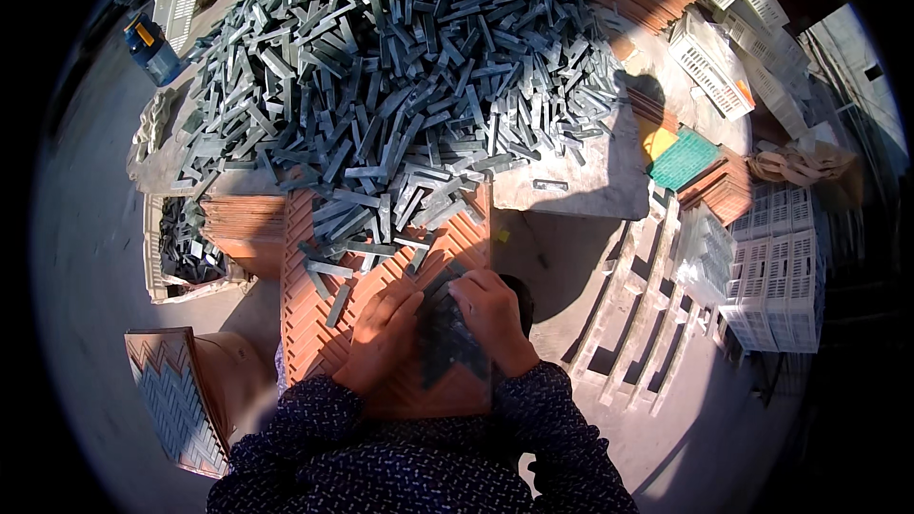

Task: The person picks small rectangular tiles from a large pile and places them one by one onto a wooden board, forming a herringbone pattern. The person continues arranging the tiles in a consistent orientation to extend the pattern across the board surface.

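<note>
An orange tray (305,309) with herringbone grooves lies in front of my body. Dark grey stone strips (447,352) fill part of its right side in a zigzag pattern. My left hand (384,331) rests over the middle of the tray, fingers bent and pressed together; what is under the fingertips is hidden. On the laid strips is my right hand (493,316), its fingers curled at the far end of the pattern; whether a strip is in them cannot be made out. Loose strips (338,305) lie on the tray beyond and left of my left hand.
A large heap of stone strips (400,67) covers the table (609,171) ahead. Left are a crate of strips (152,257), stacked orange trays (243,224) and a filled tray (176,409). Right are a wooden pallet (624,314), white crates (776,286) and a green sheet (684,160).
</note>
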Demonstrator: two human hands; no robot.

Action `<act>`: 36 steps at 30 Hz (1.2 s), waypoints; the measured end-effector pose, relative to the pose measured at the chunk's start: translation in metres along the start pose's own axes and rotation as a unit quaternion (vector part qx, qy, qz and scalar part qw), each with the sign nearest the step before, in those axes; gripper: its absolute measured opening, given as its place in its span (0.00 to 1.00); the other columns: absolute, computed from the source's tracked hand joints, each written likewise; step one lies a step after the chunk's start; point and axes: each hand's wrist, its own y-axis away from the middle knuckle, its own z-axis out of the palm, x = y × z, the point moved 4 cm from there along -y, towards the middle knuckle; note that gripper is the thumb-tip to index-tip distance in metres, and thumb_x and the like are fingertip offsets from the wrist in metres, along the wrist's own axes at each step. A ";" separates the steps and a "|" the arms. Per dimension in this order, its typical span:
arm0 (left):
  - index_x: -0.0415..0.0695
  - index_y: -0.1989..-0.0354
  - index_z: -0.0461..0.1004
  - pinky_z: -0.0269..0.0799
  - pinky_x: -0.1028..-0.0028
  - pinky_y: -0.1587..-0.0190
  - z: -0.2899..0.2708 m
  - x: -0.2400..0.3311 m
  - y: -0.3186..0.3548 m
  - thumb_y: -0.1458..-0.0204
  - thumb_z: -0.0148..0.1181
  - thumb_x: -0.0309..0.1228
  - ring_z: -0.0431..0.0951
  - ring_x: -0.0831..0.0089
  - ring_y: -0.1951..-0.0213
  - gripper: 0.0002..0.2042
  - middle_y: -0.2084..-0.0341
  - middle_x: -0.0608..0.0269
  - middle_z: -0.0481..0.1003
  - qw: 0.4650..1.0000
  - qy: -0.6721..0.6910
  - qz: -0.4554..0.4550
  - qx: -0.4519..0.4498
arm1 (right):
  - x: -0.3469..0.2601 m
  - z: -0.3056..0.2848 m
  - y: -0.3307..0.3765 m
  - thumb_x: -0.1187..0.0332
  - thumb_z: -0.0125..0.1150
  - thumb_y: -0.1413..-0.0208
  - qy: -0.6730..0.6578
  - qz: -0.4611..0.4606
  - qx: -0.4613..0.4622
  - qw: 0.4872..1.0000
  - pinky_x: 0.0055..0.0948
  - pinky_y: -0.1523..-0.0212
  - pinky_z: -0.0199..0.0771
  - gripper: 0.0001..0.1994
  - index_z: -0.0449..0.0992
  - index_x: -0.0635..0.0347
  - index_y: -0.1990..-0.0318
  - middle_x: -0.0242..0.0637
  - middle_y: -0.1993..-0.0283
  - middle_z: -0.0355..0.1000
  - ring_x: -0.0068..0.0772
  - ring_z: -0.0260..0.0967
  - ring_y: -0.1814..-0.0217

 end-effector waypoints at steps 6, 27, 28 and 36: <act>0.39 0.37 0.57 0.46 0.60 0.33 0.007 0.009 -0.005 0.51 0.60 0.41 0.54 0.60 0.34 0.34 0.36 0.51 0.55 0.974 -0.085 0.039 -0.207 | 0.021 -0.037 -0.008 0.74 0.61 0.51 -0.097 0.168 0.071 0.978 0.31 0.66 0.73 0.06 0.76 0.62 0.64 0.42 0.67 0.74 0.43 0.74 0.67; 0.45 0.55 0.72 0.75 0.68 0.67 0.003 -0.040 -0.044 0.51 0.56 0.28 0.74 0.64 0.60 0.13 0.62 0.63 0.71 0.982 -0.182 -0.037 0.023 | 0.049 0.002 -0.053 0.75 0.60 0.53 -0.013 0.080 0.070 0.994 0.36 0.66 0.73 0.09 0.75 0.62 0.62 0.46 0.64 0.72 0.46 0.72 0.66; 0.44 0.56 0.73 0.74 0.67 0.66 0.002 -0.035 -0.042 0.52 0.58 0.28 0.75 0.62 0.61 0.13 0.62 0.61 0.72 0.989 -0.139 -0.035 0.021 | 0.051 0.001 -0.047 0.75 0.60 0.53 -0.015 0.092 0.061 0.994 0.35 0.67 0.73 0.09 0.75 0.62 0.62 0.45 0.64 0.72 0.44 0.73 0.67; 0.40 0.57 0.74 0.75 0.66 0.63 0.009 -0.013 -0.011 0.55 0.62 0.22 0.77 0.57 0.62 0.14 0.64 0.54 0.74 0.999 0.028 -0.013 -0.037 | 0.054 -0.002 -0.038 0.74 0.64 0.55 0.008 0.096 0.056 0.994 0.31 0.71 0.73 0.09 0.76 0.63 0.64 0.42 0.66 0.72 0.36 0.72 0.74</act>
